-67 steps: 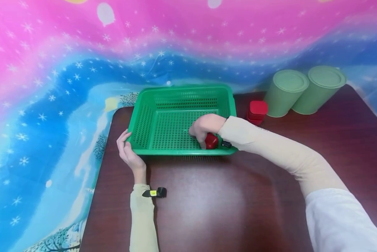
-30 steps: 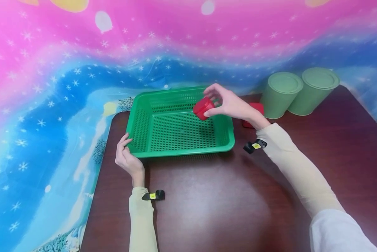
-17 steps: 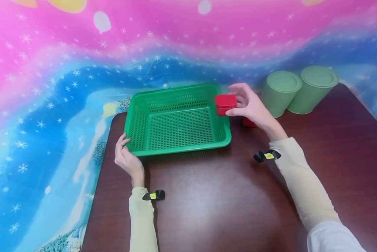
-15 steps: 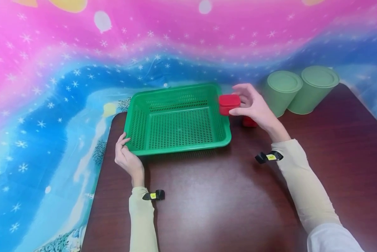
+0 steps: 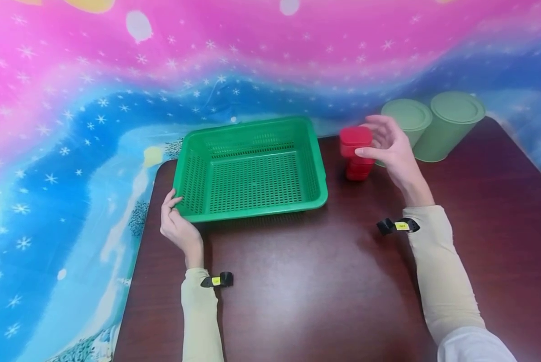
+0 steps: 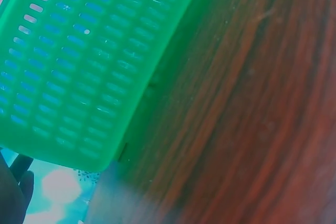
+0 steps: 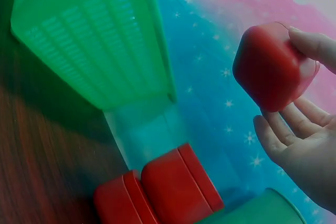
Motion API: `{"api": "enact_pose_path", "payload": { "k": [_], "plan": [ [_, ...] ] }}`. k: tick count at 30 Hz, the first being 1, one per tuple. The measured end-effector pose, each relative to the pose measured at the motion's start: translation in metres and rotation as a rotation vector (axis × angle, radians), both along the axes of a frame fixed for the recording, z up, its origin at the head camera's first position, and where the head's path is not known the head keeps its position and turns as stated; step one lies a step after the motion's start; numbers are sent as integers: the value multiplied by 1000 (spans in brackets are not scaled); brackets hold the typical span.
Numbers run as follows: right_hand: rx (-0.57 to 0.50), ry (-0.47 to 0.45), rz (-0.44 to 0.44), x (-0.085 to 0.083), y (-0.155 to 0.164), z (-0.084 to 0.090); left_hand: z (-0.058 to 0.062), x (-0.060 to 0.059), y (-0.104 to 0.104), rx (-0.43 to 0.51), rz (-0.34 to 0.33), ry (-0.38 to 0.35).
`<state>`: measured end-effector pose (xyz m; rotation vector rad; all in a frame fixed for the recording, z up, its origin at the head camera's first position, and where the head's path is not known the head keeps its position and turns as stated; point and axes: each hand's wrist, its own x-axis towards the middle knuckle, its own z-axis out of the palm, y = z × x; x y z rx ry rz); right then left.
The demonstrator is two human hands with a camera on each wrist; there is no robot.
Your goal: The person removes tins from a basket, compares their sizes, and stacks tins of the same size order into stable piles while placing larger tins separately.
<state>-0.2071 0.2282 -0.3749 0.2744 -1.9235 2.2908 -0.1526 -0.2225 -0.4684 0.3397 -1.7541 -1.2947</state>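
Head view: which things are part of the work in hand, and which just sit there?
In use:
red box, held by the right hand
red boxes stacked on the table beneath it
green basket, steadied by the left hand

Lying about:
two green tins
starry cloth

Head view looks down over the whole counter [image 5: 297, 281]; both wrist views sit close, apparently low, sharing the green basket [image 5: 252, 171].
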Motion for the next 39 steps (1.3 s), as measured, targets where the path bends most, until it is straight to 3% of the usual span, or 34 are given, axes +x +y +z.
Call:
{"api": "enact_pose_path", "payload": {
  "k": [9,18,29,39],
  "plan": [
    [-51,-11,-10,-6,6,-8,2,-1,4,20,25,41],
    [-78,-47,-40,-13,17,-20,28,11,20,33,8,53],
    [-77,-106,-35,-16,28,-33,27,10,20,17,25,53],
    [68,-99,29,-17,37,-37,27,10,19,18,20,58]
  ]
}}
